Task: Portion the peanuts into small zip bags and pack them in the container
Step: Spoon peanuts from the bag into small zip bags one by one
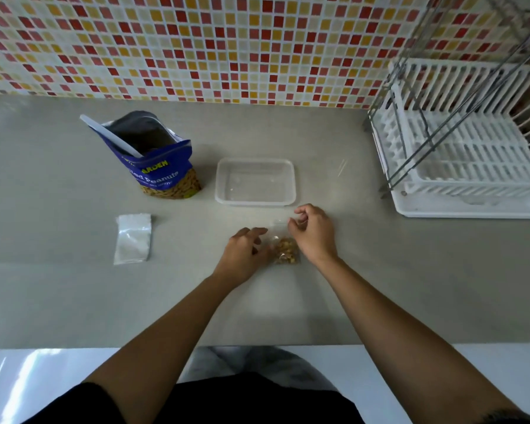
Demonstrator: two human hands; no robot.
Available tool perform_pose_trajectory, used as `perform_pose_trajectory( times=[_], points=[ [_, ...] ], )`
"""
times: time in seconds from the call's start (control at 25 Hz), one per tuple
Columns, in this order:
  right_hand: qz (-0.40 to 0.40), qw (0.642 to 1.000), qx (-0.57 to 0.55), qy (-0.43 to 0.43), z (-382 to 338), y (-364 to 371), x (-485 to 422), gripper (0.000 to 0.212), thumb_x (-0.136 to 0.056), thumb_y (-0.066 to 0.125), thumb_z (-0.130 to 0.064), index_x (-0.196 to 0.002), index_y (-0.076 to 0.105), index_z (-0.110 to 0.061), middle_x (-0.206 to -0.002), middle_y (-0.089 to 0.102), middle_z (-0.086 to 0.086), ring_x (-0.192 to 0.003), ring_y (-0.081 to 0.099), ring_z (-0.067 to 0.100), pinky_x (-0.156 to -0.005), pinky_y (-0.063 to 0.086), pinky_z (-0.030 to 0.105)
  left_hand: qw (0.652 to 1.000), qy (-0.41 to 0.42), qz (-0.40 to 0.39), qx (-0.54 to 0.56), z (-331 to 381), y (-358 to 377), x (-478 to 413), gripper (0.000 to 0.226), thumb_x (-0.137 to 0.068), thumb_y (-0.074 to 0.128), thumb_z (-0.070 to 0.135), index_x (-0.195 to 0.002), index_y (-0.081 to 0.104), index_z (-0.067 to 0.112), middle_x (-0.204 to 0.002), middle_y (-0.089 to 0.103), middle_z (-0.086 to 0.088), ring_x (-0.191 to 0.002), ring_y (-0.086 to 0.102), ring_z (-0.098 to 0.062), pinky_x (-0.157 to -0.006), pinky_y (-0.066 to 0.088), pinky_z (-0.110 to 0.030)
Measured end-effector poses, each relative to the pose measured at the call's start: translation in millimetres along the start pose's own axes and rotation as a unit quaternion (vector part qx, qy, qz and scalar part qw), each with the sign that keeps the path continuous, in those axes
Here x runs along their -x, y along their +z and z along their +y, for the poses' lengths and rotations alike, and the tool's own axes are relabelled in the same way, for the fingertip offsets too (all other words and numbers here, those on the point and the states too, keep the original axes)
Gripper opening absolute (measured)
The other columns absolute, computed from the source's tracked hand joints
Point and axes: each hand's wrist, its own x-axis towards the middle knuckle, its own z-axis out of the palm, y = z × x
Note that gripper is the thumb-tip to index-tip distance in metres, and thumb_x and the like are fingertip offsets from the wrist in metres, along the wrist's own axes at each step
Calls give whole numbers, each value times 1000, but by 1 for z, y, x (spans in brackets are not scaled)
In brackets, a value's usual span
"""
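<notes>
A small clear zip bag holding peanuts [285, 250] lies on the grey counter between my hands. My right hand [314, 232] pinches the bag's top edge with curled fingers. My left hand [244, 254] rests at the bag's left side, fingers spread and touching it. An open blue peanut bag [158, 166] stands at the back left with a white scoop [110, 134] sticking out of it. A clear, empty rectangular container [256, 182] sits just beyond my hands. A stack of empty small zip bags [132, 238] lies to the left.
A white dish rack [462, 154] with a metal wire frame occupies the right side of the counter. A mosaic tiled wall [227, 47] runs along the back. The counter's front edge [74, 347] is near my body.
</notes>
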Motion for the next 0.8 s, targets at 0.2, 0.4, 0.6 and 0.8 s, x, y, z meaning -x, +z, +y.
perform_pose_trajectory(
  times=[0.2,0.4,0.6,0.8],
  points=[
    [-29,997,6,-74,-42,29,28,14,-82,61,-12,-96,65,-9,-90,63,8,-73,61,19,-74,50,30,999,6,-1,-35,-26,-47,3,38,-89,59,27,-122,59,9,-108,64,-11,-86,63,-20,-77,41,-19],
    [-72,987,26,-139,-85,85,52,23,-84,55,-6,-105,64,-3,-105,66,16,-97,63,31,-86,49,35,997,-14,17,-74,-74,-109,10,33,-89,58,21,-119,61,6,-105,64,-13,-80,59,-18,-76,39,-19],
    [-143,973,96,-152,-122,150,75,56,-89,34,-32,-131,46,3,-140,45,22,-133,41,36,-111,30,42,984,6,94,-148,-142,-164,14,26,-83,64,8,-109,66,2,-104,62,-20,-93,59,-36,-81,47,-37],
    [-155,961,185,-133,-119,167,86,73,-87,13,-51,-148,15,-11,-158,9,5,-147,5,19,-116,0,33,963,29,111,-242,-165,-178,9,22,-77,68,6,-99,68,4,-103,63,-20,-93,58,-42,-75,48,-45]
  ],
)
